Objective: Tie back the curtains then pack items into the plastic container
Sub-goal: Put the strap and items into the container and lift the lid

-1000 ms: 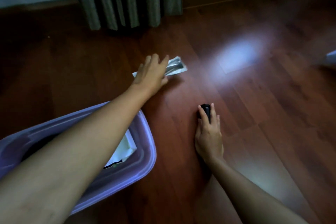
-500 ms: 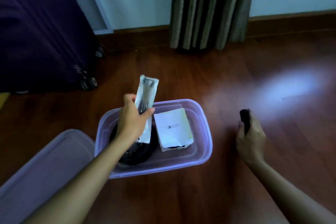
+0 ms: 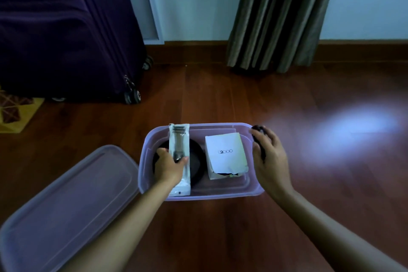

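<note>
A clear purple plastic container (image 3: 254,190) sits open on the wooden floor in front of me. Inside lie a round black object (image 3: 196,161) on the left and a white box (image 3: 225,152) on the right. My left hand (image 3: 169,166) is shut on a long white sealed packet (image 3: 180,139), held lengthwise over the container's left half. My right hand (image 3: 268,157) grips a small black object (image 3: 258,131) at the container's right rim. The striped curtain (image 3: 276,15) hangs gathered against the far wall.
The container's lid (image 3: 66,201) lies on the floor to the left. A dark purple suitcase (image 3: 61,28) on wheels stands at the back left, with a patterned mat (image 3: 15,112) beside it. A bright light patch (image 3: 357,123) falls on the floor at right.
My left hand has lifted the packet off the floor and brought it down over the container. My right hand has picked up the black object and carried it to the container's right rim.
</note>
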